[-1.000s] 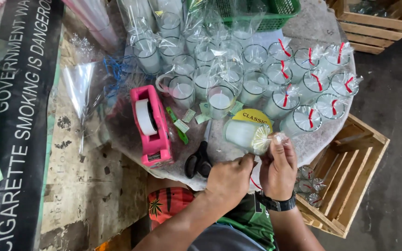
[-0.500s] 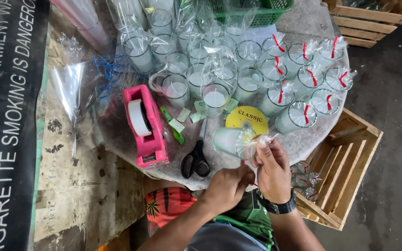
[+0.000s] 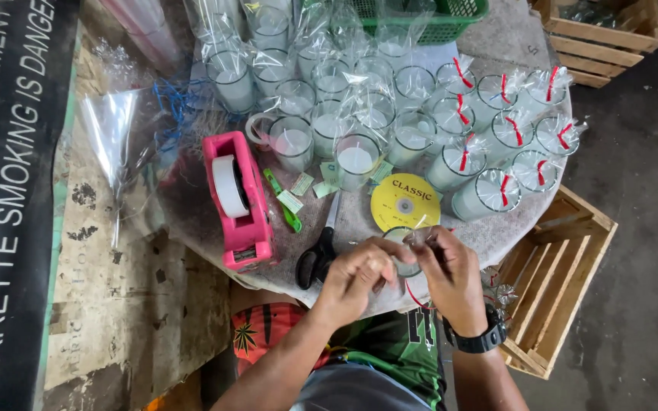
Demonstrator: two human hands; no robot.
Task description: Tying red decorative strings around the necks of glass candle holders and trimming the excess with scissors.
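Both hands meet at the counter's [image 3: 496, 228] near edge, left hand [image 3: 356, 274] and right hand [image 3: 451, 278] pinching the clear wrap of a small glass candle [image 3: 405, 247] between them, scissors [image 3: 320, 255] just left.

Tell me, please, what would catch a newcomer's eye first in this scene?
Probably the bright pink tape dispenser at the table's left, then the yellow disc just beyond the hands. Behind them crowd glass candles in clear wrap, the right-hand ones tied with red. Both hands, left and right, meet around one wrapped glass.
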